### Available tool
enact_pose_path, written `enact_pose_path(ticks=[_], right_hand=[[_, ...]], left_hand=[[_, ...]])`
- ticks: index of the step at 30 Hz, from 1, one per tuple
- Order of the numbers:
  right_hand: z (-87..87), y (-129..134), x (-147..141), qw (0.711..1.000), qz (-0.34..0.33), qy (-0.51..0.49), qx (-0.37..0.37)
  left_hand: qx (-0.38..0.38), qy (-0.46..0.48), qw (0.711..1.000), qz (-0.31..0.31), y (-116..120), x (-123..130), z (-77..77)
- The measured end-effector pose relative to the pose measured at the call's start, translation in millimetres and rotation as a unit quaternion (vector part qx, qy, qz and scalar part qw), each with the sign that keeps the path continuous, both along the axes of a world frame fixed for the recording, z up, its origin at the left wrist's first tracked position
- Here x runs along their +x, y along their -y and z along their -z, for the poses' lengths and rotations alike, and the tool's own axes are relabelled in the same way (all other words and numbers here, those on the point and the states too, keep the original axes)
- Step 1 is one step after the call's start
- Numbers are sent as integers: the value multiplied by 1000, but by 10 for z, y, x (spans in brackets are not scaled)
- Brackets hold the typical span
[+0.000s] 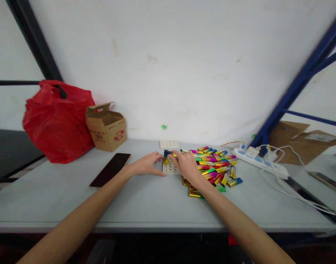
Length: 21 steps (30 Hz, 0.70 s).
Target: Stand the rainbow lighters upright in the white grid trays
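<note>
White tray point(170, 169) sits beside the spread left hand point(149, 164), the right hand point(187, 165) bent over it, grip unclear.

I seem to be in a workshop or packing room, judging by my plain grey worktop point(146, 209), the scuffed white wall point(184, 73) beyond, the blue metal frame point(297, 80) and power strip point(263, 162) at right, and the heap of similar shiny pieces point(212, 165).
</note>
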State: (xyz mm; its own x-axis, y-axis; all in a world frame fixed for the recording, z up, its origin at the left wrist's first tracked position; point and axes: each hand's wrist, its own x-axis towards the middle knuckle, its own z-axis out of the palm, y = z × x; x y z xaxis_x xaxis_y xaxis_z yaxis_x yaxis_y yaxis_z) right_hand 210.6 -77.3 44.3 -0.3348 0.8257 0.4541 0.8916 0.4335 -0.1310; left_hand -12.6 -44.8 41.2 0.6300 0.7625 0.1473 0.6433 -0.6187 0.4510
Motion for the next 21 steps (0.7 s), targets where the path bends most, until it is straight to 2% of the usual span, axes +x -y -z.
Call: enact_pose_path(ticks=[8, 15, 21], right_hand=[[16, 21, -30, 999, -14, -28, -40], [27, 49, -56, 997, -28, 0, -76], [-38, 62, 111, 995, -65, -51, -49]], left_hand=[[-1, -3, 1000, 3, 4, -2, -14], [1, -20, 1000, -9, -1, -1, -35], [4, -20, 1000, -11, 17, 5, -45]])
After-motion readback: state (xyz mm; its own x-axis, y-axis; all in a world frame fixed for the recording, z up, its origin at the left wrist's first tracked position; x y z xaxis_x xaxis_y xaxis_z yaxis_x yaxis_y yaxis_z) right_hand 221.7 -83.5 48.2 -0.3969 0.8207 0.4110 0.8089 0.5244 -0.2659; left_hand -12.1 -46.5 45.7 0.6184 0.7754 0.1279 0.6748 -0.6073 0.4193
